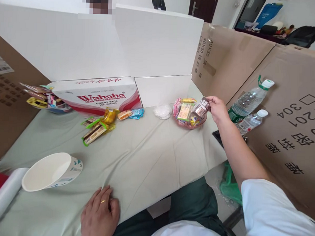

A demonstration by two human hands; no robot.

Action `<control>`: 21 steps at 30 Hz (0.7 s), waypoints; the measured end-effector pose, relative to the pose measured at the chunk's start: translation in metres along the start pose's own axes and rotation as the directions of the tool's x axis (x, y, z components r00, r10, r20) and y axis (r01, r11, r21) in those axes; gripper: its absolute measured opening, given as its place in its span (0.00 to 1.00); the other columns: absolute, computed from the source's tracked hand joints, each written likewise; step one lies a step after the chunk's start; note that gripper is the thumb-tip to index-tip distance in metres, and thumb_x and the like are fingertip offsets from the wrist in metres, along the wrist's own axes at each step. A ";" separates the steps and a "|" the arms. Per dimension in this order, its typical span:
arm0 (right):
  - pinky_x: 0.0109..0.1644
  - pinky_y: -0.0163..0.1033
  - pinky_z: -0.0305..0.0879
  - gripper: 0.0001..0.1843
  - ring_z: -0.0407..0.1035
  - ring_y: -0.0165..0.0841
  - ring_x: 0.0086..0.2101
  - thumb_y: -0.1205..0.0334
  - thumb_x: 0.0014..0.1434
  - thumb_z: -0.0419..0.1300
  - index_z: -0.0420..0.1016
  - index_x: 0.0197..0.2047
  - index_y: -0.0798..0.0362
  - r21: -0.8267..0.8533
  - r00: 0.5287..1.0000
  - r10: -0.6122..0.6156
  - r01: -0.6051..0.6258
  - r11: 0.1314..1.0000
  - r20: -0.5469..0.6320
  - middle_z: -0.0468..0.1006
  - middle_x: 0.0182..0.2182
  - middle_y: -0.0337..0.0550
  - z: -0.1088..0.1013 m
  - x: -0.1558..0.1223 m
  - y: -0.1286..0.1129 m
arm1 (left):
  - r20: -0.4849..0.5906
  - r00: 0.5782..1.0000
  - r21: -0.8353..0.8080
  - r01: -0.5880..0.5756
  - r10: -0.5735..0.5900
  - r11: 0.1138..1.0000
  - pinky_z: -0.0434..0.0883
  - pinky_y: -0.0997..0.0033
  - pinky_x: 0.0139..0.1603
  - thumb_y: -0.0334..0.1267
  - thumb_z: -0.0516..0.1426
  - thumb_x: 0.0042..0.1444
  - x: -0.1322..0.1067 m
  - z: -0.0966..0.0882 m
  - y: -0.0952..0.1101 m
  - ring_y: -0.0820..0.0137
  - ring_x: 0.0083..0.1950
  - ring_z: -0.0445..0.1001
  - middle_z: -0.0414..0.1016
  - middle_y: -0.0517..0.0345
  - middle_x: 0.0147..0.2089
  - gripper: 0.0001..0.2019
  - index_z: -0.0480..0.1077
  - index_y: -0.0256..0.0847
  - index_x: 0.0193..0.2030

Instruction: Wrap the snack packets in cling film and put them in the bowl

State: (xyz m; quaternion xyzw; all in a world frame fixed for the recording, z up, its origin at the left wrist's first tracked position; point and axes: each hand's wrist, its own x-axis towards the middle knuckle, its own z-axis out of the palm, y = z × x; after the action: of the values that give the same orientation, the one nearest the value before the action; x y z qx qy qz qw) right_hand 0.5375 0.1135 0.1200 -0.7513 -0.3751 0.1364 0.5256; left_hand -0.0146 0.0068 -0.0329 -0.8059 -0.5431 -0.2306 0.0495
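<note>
My right hand (216, 108) pinches the edge of a brown-and-clear snack packet (199, 111) over the right side of a pink bowl (186, 125). Inside that bowl lie other wrapped snacks, among them a pale green-edged packet (185, 111). My left hand (99, 212), with a ring on one finger, rests palm down on the cloth at the table's near edge, fingers stretched out and holding nothing. Up and left of it stands a white paper tub (52, 171). Farther back, several wrapped snacks (95, 132) lie in a loose group by blue packets (137, 113).
A Wahaba-style printed carton (103, 97) stands at the back before white panels (160, 42). Two water bottles (248, 100) lean by the cardboard wall (297, 112) at right. A crumpled clear plastic bundle (163, 111) sits beside the bowl. A filled snack container (52, 102) is far left.
</note>
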 end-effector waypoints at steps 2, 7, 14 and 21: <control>0.41 0.38 0.71 0.16 0.73 0.33 0.34 0.64 0.61 0.52 0.78 0.47 0.55 -0.245 0.999 0.036 -0.031 0.969 0.015 0.81 0.37 0.45 0.009 0.028 0.006 | -0.003 1.000 -0.001 -0.005 0.005 1.000 0.71 0.39 0.63 0.35 0.51 0.60 0.000 0.000 0.000 0.45 0.62 0.74 0.78 0.38 0.56 0.16 0.71 0.40 0.53; 0.52 0.47 0.65 0.09 0.67 0.45 0.48 0.63 0.58 0.58 0.81 0.36 0.53 -0.505 0.999 0.012 0.010 0.863 0.041 0.79 0.41 0.55 0.035 0.031 0.019 | -0.012 1.000 -0.013 0.027 -0.027 1.000 0.70 0.41 0.64 0.35 0.52 0.60 -0.001 0.002 0.000 0.47 0.63 0.74 0.79 0.40 0.56 0.16 0.72 0.41 0.53; 0.52 0.48 0.62 0.19 0.62 0.47 0.52 0.66 0.63 0.50 0.81 0.49 0.54 -0.753 0.960 -0.280 0.196 0.628 0.016 0.73 0.50 0.58 0.039 0.025 -0.013 | -0.013 0.997 -0.014 0.071 -0.071 0.997 0.68 0.45 0.64 0.36 0.52 0.61 -0.003 0.001 0.003 0.48 0.64 0.73 0.79 0.41 0.57 0.15 0.72 0.40 0.52; 0.52 0.45 0.65 0.21 0.71 0.43 0.46 0.68 0.66 0.50 0.79 0.55 0.53 -0.634 0.874 -0.322 0.485 0.602 0.363 0.76 0.52 0.55 0.149 0.003 -0.081 | -0.044 0.997 -0.037 0.069 -0.070 0.997 0.68 0.47 0.62 0.35 0.52 0.61 -0.003 0.000 0.006 0.48 0.63 0.74 0.81 0.43 0.56 0.14 0.73 0.39 0.51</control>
State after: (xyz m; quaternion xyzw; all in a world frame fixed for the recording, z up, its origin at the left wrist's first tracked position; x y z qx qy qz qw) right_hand 0.4159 0.2312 0.1320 -0.7698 -0.6121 -0.0626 0.1698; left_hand -0.0107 0.0017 -0.0332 -0.7819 -0.5654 -0.2598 0.0394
